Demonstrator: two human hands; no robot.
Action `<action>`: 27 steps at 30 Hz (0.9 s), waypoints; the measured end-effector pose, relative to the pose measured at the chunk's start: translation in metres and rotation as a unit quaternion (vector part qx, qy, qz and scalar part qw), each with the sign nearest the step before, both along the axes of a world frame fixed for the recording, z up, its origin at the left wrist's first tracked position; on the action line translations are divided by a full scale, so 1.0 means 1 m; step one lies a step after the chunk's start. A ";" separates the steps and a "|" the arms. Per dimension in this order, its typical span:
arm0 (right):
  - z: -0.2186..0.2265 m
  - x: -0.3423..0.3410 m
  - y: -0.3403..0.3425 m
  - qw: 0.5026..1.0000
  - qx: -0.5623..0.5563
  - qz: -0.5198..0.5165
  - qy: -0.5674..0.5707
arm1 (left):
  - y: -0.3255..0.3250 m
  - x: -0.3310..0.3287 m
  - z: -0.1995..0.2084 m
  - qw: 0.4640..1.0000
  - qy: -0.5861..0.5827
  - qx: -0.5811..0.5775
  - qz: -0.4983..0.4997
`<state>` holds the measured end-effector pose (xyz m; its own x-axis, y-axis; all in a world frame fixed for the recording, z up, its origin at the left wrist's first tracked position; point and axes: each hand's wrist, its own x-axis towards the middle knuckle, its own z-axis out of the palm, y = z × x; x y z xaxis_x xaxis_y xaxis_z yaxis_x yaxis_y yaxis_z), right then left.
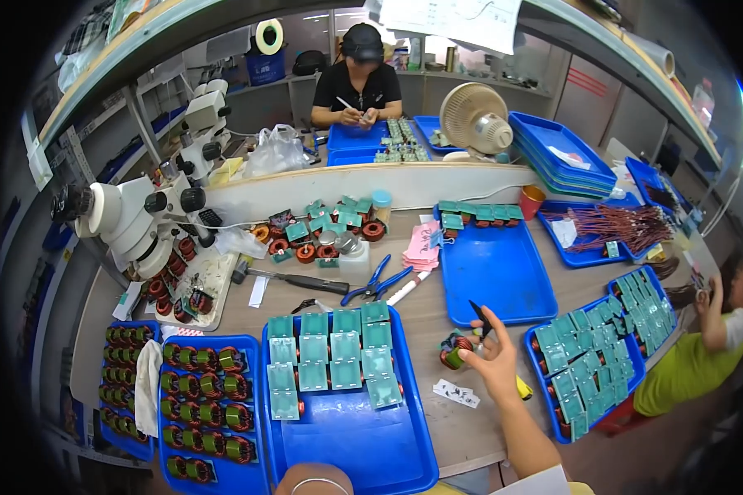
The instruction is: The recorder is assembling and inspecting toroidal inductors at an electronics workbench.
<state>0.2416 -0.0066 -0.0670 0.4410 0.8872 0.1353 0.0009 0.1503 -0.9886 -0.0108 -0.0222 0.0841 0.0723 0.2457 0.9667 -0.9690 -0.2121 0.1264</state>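
My right hand is at the right of centre, over the bench, its thumb and fingertips closed on a small copper-wound toroid coil. A slim black pointed piece shows by the index fingertip, and a yellow piece shows below the palm; I cannot tell whether they belong to one tool. Below the coil lies a white printed paper strip. Left of the hand, a blue tray holds several coils with green circuit boards facing up. My left hand is not visible; a rounded brownish shape at the lower edge is unclear.
Trays of coils stand at left, a blue tray ahead, boards and red wires at right. Pliers, a soldering iron and microscopes lie beyond. One person sits across, another at right.
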 end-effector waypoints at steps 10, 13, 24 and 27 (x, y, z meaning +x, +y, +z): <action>0.002 -0.001 0.009 0.999 -0.028 -0.022 0.011 | -0.037 0.012 0.036 0.895 0.110 -0.433 0.005; 0.014 -0.013 0.007 0.999 -0.003 -0.021 0.036 | -0.022 0.015 0.037 0.923 0.099 -0.308 -0.209; 0.001 -0.008 0.005 1.000 -0.012 -0.019 -0.009 | 0.036 0.033 0.027 0.967 0.094 -0.009 -0.235; 0.002 -0.007 0.005 1.000 -0.011 -0.022 -0.003 | 0.039 0.051 0.027 0.970 0.023 0.091 -0.226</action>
<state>0.2346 -0.0013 -0.0647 0.4785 0.8701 0.1184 0.0132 0.1277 -0.9917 0.0405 0.0169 0.1114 0.1759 0.0041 0.9844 -0.9628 0.2093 0.1711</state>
